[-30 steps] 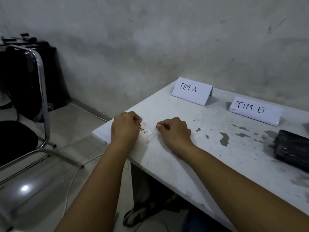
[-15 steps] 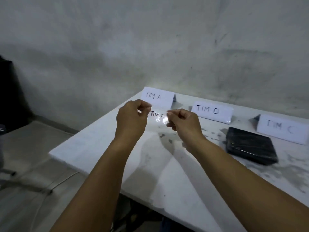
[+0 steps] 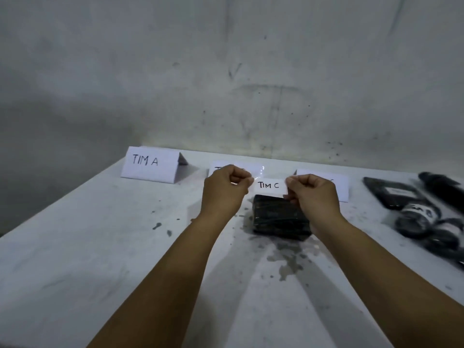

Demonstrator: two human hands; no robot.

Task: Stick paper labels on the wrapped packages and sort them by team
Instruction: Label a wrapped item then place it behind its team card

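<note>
Since the earlier frame both hands have carried the label rightward, over the black package (image 3: 280, 217). Left hand (image 3: 226, 189) and right hand (image 3: 313, 194) pinch the taped "TIM C" label (image 3: 269, 185) by its ends, just above it. Labelling appears unfinished; sorting remains. Three team signs, one reading "TIM A" (image 3: 150, 165); several dark packages (image 3: 411, 204) at right, their number unclear.

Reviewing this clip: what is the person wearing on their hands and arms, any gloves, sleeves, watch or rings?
Nothing shows: the left hand and right hand are ungloved, both forearms are bare up to the frame edge, with no sleeve, watch, bracelet or ring visible from this side.
</note>
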